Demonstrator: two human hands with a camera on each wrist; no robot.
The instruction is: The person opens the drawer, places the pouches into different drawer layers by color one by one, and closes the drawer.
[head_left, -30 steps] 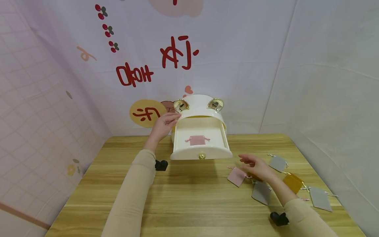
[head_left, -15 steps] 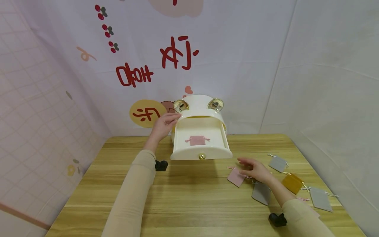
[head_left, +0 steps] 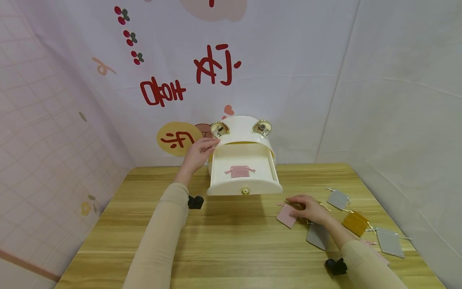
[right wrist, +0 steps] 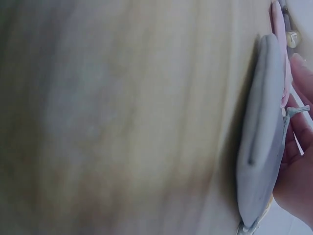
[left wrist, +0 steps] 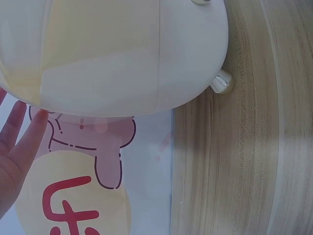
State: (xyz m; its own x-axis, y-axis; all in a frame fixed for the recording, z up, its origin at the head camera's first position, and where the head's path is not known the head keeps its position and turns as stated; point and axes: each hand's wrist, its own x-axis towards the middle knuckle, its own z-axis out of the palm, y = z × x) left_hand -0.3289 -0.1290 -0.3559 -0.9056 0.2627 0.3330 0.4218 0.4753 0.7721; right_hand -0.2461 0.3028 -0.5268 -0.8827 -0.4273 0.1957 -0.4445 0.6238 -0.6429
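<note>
- The pink fabric drawstring pouch (head_left: 286,217) is lying flat on the wood-grain table (head_left: 223,245), directly under the right hand's fingertips and just to the left of its palm.
- The right hand (head_left: 311,209) is being the nearer one by far; the left hand (head_left: 199,154) is standing well apart from the pouch.
- The pouch is sitting slantwise, its corded edge facing away and rightward, its plain edge facing near and leftward; with the thumb covering part, its long axis is not showing clearly.
- The right fingers are bending loosely, leaving a moderate gap to the thumb; whether skin is meeting cloth, I cannot tell.
- The left hand is keeping its fingers fairly straight, tips touching the left edge of the glossy white cabinet (head_left: 240,129).
- The cabinet's white drawer (head_left: 261,186) is standing pulled out, lying leftward and farther away from the pouch.
- A dark grey fabric pouch (head_left: 317,237) is lying just beside, below the right wrist.
</note>
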